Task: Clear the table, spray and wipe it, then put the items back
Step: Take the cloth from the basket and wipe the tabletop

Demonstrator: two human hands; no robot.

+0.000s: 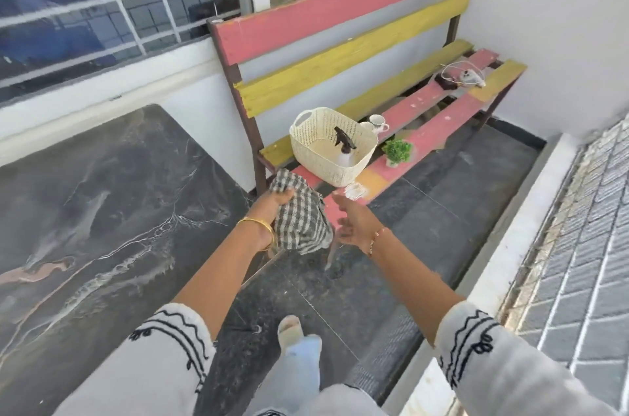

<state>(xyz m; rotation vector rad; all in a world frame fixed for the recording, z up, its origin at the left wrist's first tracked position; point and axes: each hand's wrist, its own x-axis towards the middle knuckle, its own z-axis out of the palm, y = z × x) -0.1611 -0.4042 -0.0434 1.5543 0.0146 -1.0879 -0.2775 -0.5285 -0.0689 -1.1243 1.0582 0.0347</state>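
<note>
My left hand point(272, 202) grips a black-and-white checked cloth point(301, 225) that hangs down over the near end of the bench. Just right of the cloth, my right hand point(350, 221) is held out with fingers apart and nothing in it. The dark marble table point(102, 204) fills the left side with nothing on it. On the bench stands a cream basket point(323, 160) with a spray bottle point(345, 148) lying inside. Beside the basket are two white cups point(376, 124) and a small green potted plant point(396, 151).
The pink and yellow slatted bench point(425, 133) runs along the wall under a barred window. A tangle of cord and small objects point(463, 76) lies at its far end. Dark floor tiles point(459, 204) stretch in front; a raised white kerb point(503, 255) borders them on the right.
</note>
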